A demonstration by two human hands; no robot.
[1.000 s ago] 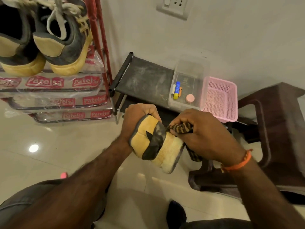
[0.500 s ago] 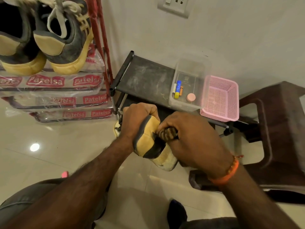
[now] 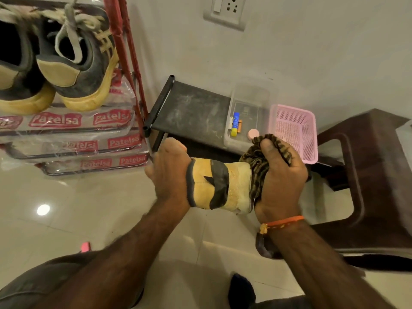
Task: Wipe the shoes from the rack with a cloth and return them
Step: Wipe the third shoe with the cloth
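Left hand (image 3: 169, 175) grips the yellow suede shoe (image 3: 217, 184) while right hand (image 3: 281, 175) clutches a bunched striped cloth (image 3: 256, 159) against its sole.

Bare floor (image 3: 93, 197) open leftward; stool (image 3: 376, 186) crowds right, low shelf (image 3: 194, 112) ahead

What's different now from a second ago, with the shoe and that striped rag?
The right hand has slid the striped cloth from the shoe's top out to its right end, and more of the cloth now shows. The shoe has turned to lie level. The left hand keeps its grip on the other end. The pair on the rack, clear box and pink basket stayed put.
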